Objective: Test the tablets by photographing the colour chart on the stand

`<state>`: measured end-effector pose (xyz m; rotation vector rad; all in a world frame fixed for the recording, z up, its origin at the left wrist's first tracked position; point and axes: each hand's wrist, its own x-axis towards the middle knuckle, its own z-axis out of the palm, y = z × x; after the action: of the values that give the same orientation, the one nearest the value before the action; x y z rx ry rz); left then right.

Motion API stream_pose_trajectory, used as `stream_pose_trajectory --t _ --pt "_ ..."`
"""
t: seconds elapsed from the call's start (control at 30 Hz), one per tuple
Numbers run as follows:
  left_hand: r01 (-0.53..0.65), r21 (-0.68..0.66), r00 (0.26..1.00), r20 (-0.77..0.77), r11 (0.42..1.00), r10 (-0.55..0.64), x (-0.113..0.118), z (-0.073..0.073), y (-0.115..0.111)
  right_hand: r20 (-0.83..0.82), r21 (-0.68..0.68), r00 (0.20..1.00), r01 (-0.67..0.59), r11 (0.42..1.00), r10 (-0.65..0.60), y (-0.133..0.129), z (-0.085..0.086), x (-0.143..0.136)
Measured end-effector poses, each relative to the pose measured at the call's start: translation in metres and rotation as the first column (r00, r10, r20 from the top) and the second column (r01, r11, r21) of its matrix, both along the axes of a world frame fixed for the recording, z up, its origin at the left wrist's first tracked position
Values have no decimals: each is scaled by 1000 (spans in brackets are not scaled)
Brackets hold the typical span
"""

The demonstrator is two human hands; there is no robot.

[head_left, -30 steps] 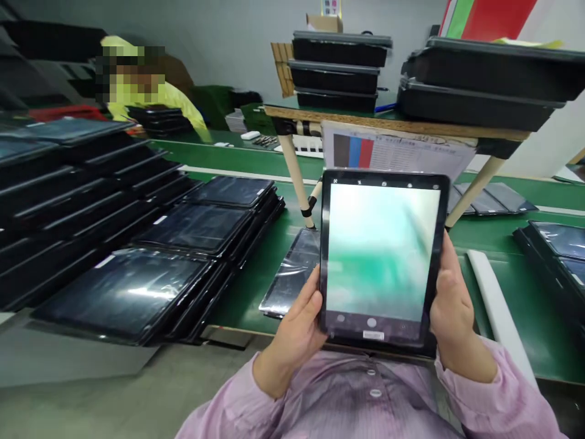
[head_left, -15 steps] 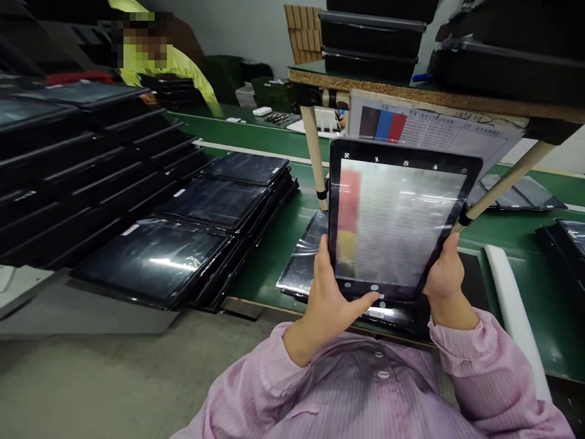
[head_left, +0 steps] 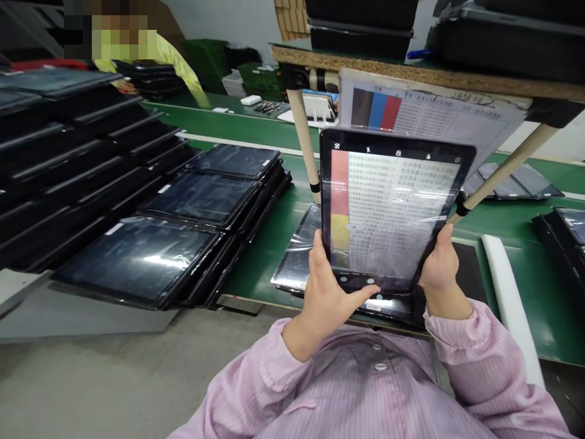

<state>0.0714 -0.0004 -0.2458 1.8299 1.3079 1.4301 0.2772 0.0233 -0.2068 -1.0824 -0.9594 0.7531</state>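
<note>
Left hand [head_left: 322,302]: partly spread, gripping tablet [head_left: 393,213] by left edge, thumb across bottom | right hand [head_left: 439,265]: curled on right edge | white strip [head_left: 512,299]: right of both

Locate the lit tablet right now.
In the head view, the tablet is right of centre, held between the left hand and right hand, in front of the printed chart.

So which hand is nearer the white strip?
Right. The right hand, at the right of the tablet, has the white strip to its right; the left hand is farther off, at the tablet's lower left.
</note>
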Motion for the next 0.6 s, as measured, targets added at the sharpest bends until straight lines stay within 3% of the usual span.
stream_pose_trajectory --t 0.07,0.13,0.27,0.43,0.53,0.6 --pt "41 14 993 109 999 -42 -4 -1 3 7 -13 1000 -8 1000 8 -1 -2 -1" --pt "107 8 942 320 994 -104 -11 -1 8 -22 -26 1000 9 1000 -9 -5 -3 -4" --pt "243 -153 712 698 958 -69 -21 5 18 32 21 998 -55 998 54 -22 6 -7" --pt "385 -280 599 801 880 -7 -10 10 17 252 80 951 -207 975 182 -46 37 9" --pt "426 -311 597 802 849 -6 1 5 14 302 65 936 -209 976 181 -54 48 27" --pt "436 -341 620 785 833 -3 10 1 11 335 78 935 -155 985 121 -57 46 39"
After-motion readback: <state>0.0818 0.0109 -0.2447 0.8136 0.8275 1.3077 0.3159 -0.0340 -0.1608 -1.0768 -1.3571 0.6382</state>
